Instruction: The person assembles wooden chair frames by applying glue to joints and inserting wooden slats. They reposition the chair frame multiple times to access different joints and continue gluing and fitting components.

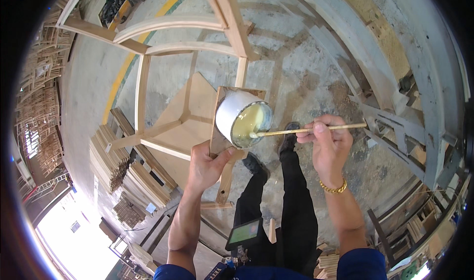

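Note:
A white round pot [228, 113] tilts toward me, with pale yellow liquid [253, 118] inside. It rests on a flat wooden board [217, 141], stained at its edges. My left hand [205, 167] is closed on the near corner of this board, thumb on top. Between the thumb and fingers of my right hand [327, 144] is a thin wooden stick [291, 131]. Its whitish, coated tip reaches over the pot's rim to the liquid. Whether the tip has bristles, I cannot tell.
Left of the pot stands a light wooden frame [142, 92], with a brown panel [170, 109] behind its bars. Stacked wood strips [106, 154] lie farther left. Grey metal framework [395, 127] runs along the right. A small screen [244, 232] hangs before my legs.

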A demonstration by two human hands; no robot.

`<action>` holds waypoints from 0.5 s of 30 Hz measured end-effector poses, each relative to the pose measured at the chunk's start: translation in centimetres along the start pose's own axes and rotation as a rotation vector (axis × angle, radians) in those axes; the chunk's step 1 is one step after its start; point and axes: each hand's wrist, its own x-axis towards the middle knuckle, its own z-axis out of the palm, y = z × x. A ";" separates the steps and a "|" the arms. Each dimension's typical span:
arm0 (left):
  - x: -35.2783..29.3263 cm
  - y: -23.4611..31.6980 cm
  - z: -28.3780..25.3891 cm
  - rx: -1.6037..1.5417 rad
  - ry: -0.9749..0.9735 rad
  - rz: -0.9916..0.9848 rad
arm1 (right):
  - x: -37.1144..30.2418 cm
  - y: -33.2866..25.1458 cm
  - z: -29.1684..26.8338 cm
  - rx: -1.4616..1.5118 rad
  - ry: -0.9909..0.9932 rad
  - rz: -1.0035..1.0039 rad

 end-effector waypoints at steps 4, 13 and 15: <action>2.1 0.8 2.1 -0.069 -0.022 -0.100 | 1.4 -0.2 -1.4 -0.040 -0.042 -0.030; 5.7 1.0 3.2 -0.222 -0.142 -0.218 | 5.4 2.1 -2.3 0.632 0.074 0.364; 6.5 0.7 2.7 -0.241 -0.119 -0.208 | 6.4 3.5 -1.8 0.660 0.057 0.432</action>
